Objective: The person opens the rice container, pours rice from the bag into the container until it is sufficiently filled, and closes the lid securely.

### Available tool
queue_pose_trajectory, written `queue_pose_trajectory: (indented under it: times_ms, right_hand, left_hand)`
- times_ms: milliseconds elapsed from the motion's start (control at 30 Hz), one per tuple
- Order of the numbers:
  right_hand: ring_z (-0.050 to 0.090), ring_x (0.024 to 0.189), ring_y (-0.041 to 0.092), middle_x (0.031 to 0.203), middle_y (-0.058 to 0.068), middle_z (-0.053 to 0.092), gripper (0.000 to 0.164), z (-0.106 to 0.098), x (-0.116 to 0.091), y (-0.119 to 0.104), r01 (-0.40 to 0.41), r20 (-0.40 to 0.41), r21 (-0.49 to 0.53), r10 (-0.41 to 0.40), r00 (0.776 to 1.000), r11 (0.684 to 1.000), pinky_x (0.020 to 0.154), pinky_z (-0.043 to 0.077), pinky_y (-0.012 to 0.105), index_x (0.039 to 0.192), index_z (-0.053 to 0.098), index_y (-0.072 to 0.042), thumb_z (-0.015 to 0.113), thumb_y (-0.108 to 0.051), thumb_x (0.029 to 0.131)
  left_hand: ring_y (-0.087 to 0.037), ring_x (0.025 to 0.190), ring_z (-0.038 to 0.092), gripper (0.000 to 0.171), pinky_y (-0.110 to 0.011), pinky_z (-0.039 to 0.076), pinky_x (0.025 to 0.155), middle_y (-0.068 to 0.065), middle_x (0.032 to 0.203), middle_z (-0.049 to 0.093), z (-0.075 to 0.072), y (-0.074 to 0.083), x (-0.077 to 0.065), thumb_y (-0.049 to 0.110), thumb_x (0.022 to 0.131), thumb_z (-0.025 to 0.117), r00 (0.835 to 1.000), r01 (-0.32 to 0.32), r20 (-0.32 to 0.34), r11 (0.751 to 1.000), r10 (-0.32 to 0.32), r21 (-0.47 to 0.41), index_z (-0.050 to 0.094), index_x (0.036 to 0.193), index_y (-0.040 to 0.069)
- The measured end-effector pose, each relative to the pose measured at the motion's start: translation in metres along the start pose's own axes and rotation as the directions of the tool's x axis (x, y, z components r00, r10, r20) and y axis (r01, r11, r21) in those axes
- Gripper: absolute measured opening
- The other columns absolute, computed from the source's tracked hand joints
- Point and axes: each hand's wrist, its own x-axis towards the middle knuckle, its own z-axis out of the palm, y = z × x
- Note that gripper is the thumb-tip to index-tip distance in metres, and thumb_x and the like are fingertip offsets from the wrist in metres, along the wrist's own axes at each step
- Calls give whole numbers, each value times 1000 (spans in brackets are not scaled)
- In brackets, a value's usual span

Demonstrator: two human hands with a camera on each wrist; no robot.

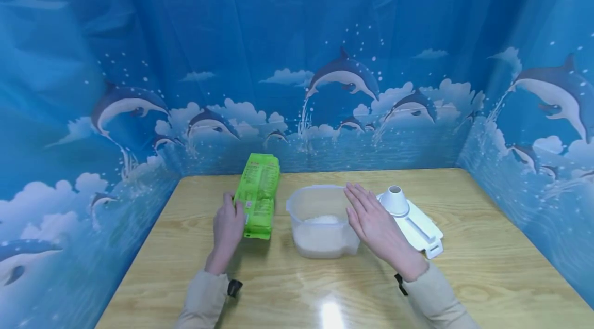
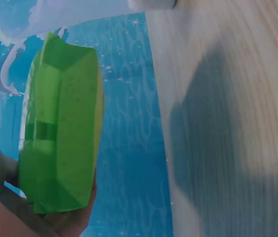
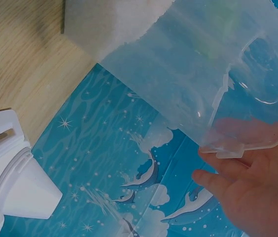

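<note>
A bright green printed packet (image 1: 258, 196) tilts beside the container on its left; my left hand (image 1: 228, 223) grips it along its left side. In the left wrist view the packet's flat end (image 2: 75, 123) faces the camera, with the thumb and fingers around it. The clear plastic container (image 1: 320, 239) stands on the table, partly filled with white contents (image 1: 323, 219) too small to make out. At its right rim is my right hand (image 1: 373, 223), fingers straight. In the right wrist view those fingers (image 3: 223, 182) lie at the rim; firm contact is hard to tell.
Right of the container lies a white lid (image 1: 419, 231) with a cone-shaped spout (image 1: 394, 201) on it. The wooden table (image 1: 482, 267) meets a blue dolphin-print curtain (image 1: 297, 61) at its back and sides.
</note>
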Motion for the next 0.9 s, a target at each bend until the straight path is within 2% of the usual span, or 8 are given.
queue_pose_trajectory:
  times_ms: [267,367,500,600,767,900]
  right_hand:
    - [37,146,34,157,18,42,50,-1,-1,0,-14,22,2,13,1000,1000,119,31,53,149,45,3,49,-21,106]
    - [35,147,33,158,18,41,50,-2,-1,0,-20,33,5,20,999,1000,120,30,52,150,44,2,46,-23,107]
    - [35,147,34,158,18,41,50,-2,-1,0,-17,37,9,17,999,1000,121,29,52,150,43,2,45,-24,107]
    - [36,146,35,157,19,42,50,-1,-1,0,-9,27,6,9,1000,1000,120,31,52,150,44,3,46,-23,107]
    - [37,146,35,156,19,42,50,-1,0,0,-2,19,-2,2,1000,1000,119,32,53,149,45,3,49,-22,106]
    - [36,147,34,157,19,41,50,-1,0,0,-5,36,-5,5,999,1000,119,32,53,150,44,3,48,-23,107]
  left_hand:
    - [-32,64,56,31,-40,42,54,-24,82,63,2,-9,2,11,104,40,998,19,64,1000,-19,6,49,126,-9]
    - [-33,67,58,33,-41,45,56,-24,84,64,2,-13,3,10,105,39,995,36,95,999,-37,15,48,129,-10]
    - [-41,77,62,34,-52,51,66,-31,93,65,3,-18,4,10,105,39,991,52,124,998,-57,38,45,130,-12]
    - [-43,79,63,35,-54,52,68,-32,96,65,4,-20,4,11,105,38,985,74,150,996,-81,53,44,131,-12]
    - [-33,68,60,35,-39,47,55,-25,86,64,4,-22,5,12,106,38,971,112,203,991,-126,78,44,131,-11]
    - [-32,68,59,35,-37,47,54,-25,86,63,4,-24,6,12,106,38,964,121,226,989,-139,89,43,131,-12]
